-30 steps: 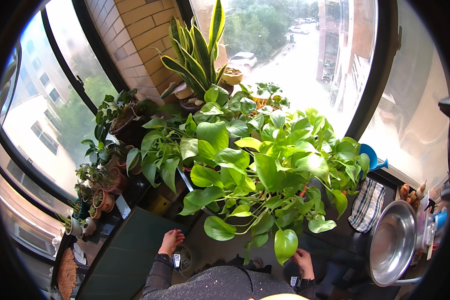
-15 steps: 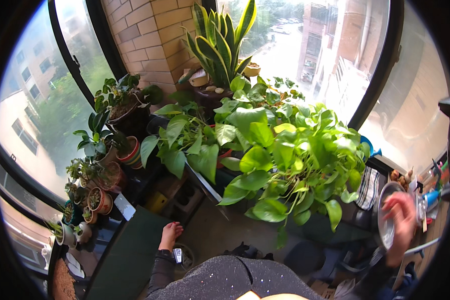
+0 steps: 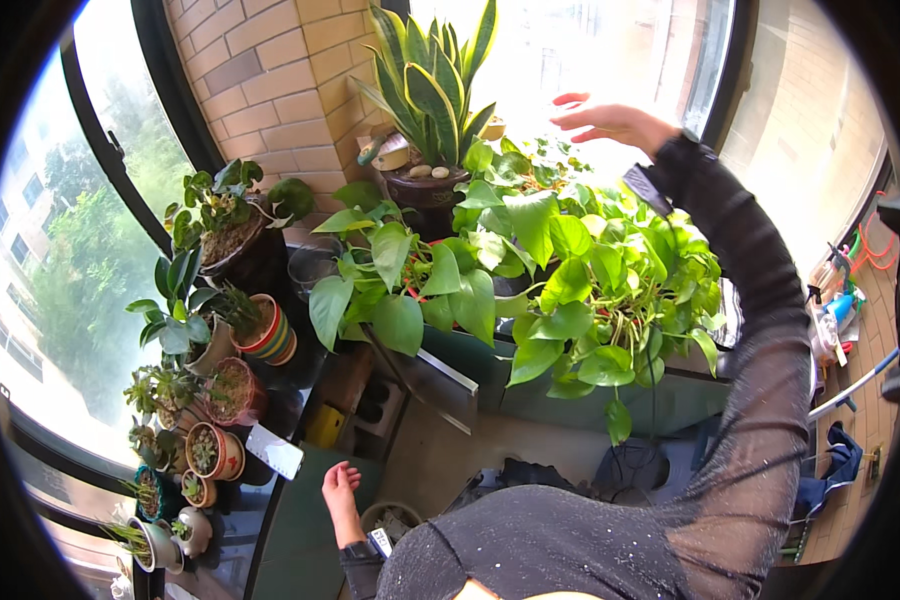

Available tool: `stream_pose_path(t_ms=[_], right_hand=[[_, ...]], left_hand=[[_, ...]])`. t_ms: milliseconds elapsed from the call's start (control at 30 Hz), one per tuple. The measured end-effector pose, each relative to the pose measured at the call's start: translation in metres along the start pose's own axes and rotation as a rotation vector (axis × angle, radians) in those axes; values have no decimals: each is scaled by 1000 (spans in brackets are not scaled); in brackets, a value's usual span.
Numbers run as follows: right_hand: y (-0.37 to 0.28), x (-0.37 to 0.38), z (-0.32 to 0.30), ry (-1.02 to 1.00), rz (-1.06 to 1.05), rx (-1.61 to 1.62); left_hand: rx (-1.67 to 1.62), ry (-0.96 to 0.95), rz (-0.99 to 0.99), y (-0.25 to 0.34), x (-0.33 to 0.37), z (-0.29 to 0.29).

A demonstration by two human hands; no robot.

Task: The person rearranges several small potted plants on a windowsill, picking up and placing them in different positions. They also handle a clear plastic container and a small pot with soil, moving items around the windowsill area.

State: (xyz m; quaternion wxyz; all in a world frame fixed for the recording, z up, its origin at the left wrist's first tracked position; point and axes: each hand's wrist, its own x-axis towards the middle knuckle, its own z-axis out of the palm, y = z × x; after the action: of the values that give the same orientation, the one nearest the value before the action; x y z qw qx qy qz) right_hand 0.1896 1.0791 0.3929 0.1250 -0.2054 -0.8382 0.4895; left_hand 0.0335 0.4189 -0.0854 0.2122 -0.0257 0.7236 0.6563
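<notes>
My right arm, in a sheer black sleeve, is raised over the leafy trailing plant [image 3: 610, 290]. My right hand [image 3: 618, 122] is up in front of the bright window, its fingers stretched out with nothing in them. Nearest to it are the tops of the green leaves and, to its left, the tall snake plant [image 3: 435, 95] in a dark pot. Low at my side, my left hand [image 3: 342, 492] hangs free with loosely bent fingers and holds nothing. A white card-like piece [image 3: 274, 450] lies on the dark ledge near it.
Several small potted plants [image 3: 218, 450] line the left ledge, including a striped pot [image 3: 273, 335]. A cabinet door [image 3: 435, 385] stands ajar below the leaves. Two pale stones [image 3: 430, 172] rest in the snake plant's pot. Tools and a blue bottle [image 3: 840, 308] are at right.
My right hand has left the round metal basin on the right and swung up and left, over the plants. The view has shifted slightly. My left hand stays low.
</notes>
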Motion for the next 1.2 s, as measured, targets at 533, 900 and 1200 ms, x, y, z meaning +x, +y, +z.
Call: stream_pose_path(t_ms=[533, 900, 1200], right_hand=[[133, 300, 31, -249, 96, -449], [148, 277, 19, -164, 33, -125], [83, 98, -47, -23, -106, 277]], left_hand=[[176, 303, 360, 125, -59, 39], [308, 132, 343, 140, -42, 80], [245, 38, 549, 162, -27, 78]])
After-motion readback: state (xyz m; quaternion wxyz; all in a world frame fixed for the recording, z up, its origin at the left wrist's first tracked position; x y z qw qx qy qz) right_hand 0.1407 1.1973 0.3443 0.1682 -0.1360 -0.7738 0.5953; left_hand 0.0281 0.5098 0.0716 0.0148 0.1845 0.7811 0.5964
